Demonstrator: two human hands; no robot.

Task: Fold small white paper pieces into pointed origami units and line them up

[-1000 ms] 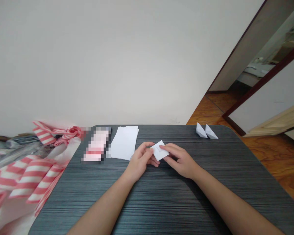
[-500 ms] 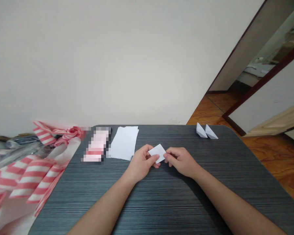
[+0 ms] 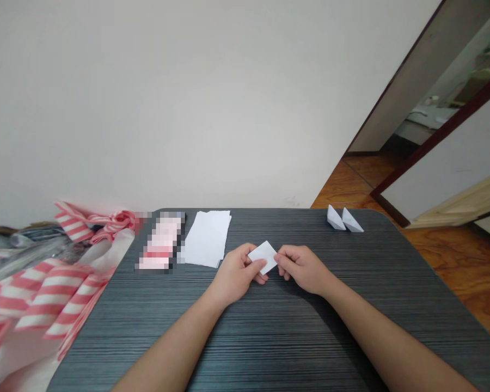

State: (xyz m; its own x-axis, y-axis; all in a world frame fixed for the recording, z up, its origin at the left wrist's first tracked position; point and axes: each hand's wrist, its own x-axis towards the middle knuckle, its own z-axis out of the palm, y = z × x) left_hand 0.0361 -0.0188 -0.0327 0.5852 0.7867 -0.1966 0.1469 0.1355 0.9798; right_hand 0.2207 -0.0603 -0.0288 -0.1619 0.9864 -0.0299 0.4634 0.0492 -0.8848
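A small folded white paper (image 3: 265,253), diamond-shaped as I see it, is between my hands above the middle of the table. My left hand (image 3: 237,276) is closed on its left side, thumb on top and fingers beneath. At the right corner, the thumb and forefinger of my right hand (image 3: 301,267) pinch the paper, with the other fingers curled. Up and to the left lies a stack of white paper sheets (image 3: 207,238). Two folded paper boats (image 3: 335,219) stand side by side near the far right edge of the table.
The dark wood-grain table (image 3: 237,337) has rounded far corners and stands against a pale wall (image 3: 212,109). A pixelated flat object (image 3: 163,242) lies left of the sheets. Red-and-white striped cloth (image 3: 51,294) is heaped beyond the left edge. Wooden floor (image 3: 461,261) shows at right.
Hardly anything differs. The folded paper and both hands have shifted very slightly, and the grip on each side stays the same.
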